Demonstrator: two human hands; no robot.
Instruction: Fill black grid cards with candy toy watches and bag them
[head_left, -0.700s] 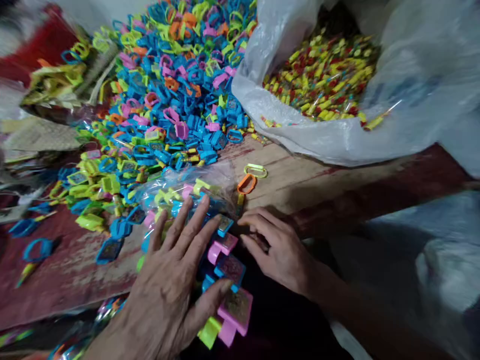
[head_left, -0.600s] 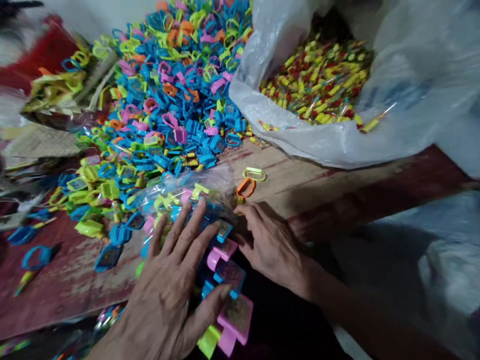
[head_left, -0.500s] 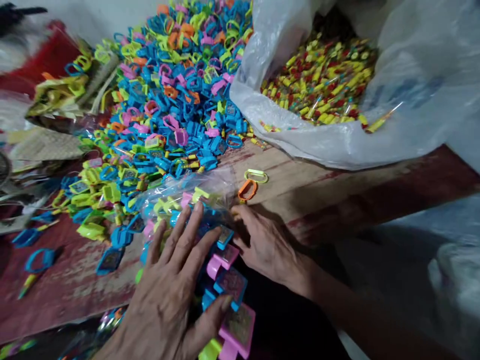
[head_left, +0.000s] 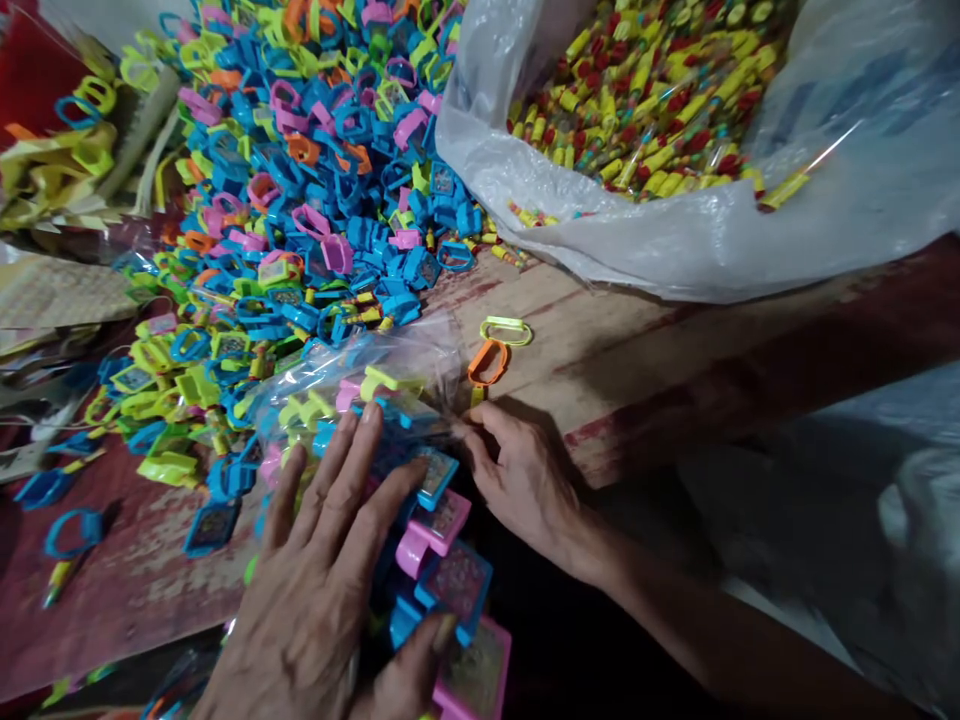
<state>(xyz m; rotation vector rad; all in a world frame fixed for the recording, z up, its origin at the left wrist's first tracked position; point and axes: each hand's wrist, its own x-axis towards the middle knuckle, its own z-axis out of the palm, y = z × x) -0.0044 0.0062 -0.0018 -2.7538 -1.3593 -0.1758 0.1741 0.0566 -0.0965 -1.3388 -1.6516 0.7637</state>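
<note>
A clear bag (head_left: 345,375) is laid on the bench (head_left: 600,370) in front of the person, and green, pink and blue toys (head_left: 307,408) are seen through its film. A white sack (head_left: 660,250) is set beyond it to the right, opened at the top and filled with small yellow and red pieces (head_left: 637,120). By the sack, a pile of bracelet toys (head_left: 360,170) is heaped.

The clear bag's loose end is turned toward the far right, its far edge slanted up that way; its long axis cannot be told, since much of it is covered. Along its near right side a row of square toys (head_left: 454,585) is lined up, run toward the person and overlapped like steps; whether they are inside the film cannot be told.

The bag and row are partly covered by the left hand (head_left: 307,600), whose grip is spread wide, fingers pointed away and thumb laid near the row. The bag's right edge is pinched in the narrow grip of the right hand (head_left: 525,480), just beside which an orange ring (head_left: 486,380) and a green ring (head_left: 505,323) are placed.
</note>
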